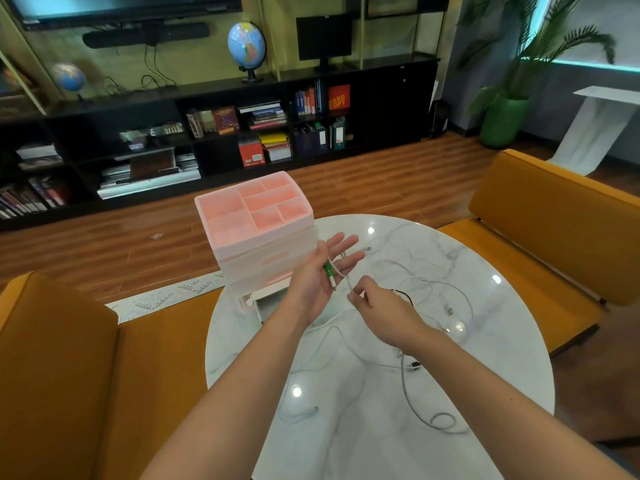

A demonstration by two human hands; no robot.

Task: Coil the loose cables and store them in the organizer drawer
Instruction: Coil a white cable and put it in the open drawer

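Two bare hands meet at frame centre: the left hand point(323, 271), palm up, fingers straight, carries a thin white cable point(349, 284); the right hand point(375, 303) pinches it. The pink plastic organizer point(256, 223) stands at the round white marble table point(381, 445)'s far-left edge.

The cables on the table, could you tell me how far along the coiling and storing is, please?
Nothing looks stored yet. In hand: the left hand, palm up, has a white cable lying across it, and the right hand pinches that cable. Left: several loose cables lie uncoiled on the table beside the organizer.
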